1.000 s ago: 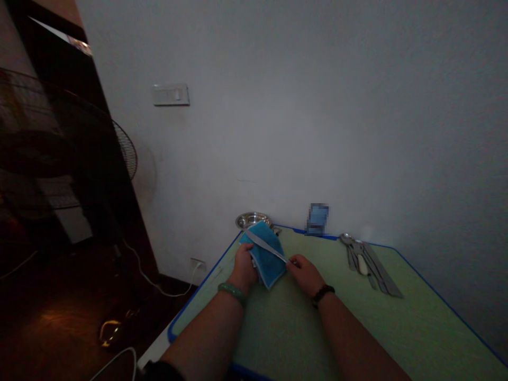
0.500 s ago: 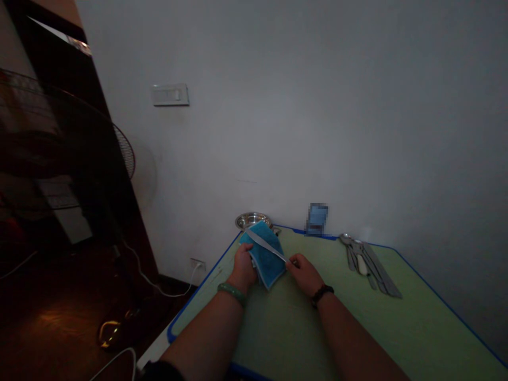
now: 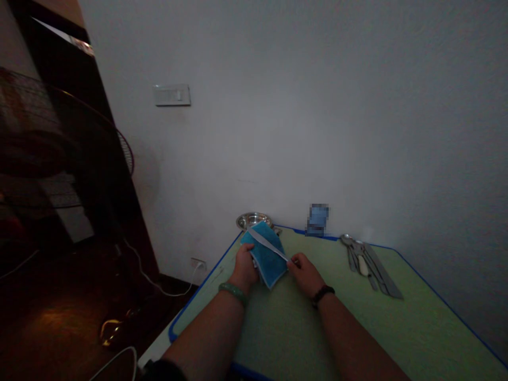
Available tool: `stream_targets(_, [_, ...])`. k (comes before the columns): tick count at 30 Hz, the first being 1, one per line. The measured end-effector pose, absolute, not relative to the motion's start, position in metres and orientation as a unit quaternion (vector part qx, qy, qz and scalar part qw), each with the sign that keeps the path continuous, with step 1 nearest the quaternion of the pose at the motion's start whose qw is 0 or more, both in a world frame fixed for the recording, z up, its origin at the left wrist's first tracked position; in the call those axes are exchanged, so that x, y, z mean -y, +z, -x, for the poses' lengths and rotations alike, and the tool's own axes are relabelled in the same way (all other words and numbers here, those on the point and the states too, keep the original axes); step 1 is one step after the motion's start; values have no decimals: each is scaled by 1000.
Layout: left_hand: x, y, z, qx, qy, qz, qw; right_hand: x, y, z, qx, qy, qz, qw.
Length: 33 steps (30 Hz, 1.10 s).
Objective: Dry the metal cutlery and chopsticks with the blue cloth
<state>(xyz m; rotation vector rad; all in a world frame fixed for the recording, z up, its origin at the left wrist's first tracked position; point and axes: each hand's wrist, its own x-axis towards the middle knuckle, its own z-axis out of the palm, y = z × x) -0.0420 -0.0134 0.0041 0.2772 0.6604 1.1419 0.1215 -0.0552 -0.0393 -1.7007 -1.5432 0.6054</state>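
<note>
My left hand [image 3: 245, 266] is closed on a blue cloth [image 3: 272, 265], its thumb on the cloth's left edge and the other fingers hidden beneath. Across the cloth lies a silvery table knife [image 3: 265, 242], its broad blade pointing up and left. My right hand [image 3: 305, 273] pinches the thin handle end of that knife at the cloth's right side. Just behind the cloth is a shiny metal bowl [image 3: 254, 218], partly covered by it.
On the right of the green table [image 3: 293, 333] with blue edging lies a group of metal utensils [image 3: 371, 267], one with a white handle. A blurred-out upright object [image 3: 317, 219] stands at the back by the wall. A fan [image 3: 125, 151] is at left.
Almost nothing differs. Both hands keep their hold on the cloth and the knife, and the whole view has shifted very slightly.
</note>
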Motion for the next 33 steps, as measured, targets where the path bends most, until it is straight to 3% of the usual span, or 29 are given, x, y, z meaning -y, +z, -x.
stream_targets(33, [10,-3,42,-320,494,-132,797,55,-35,-122,581,231,668,404])
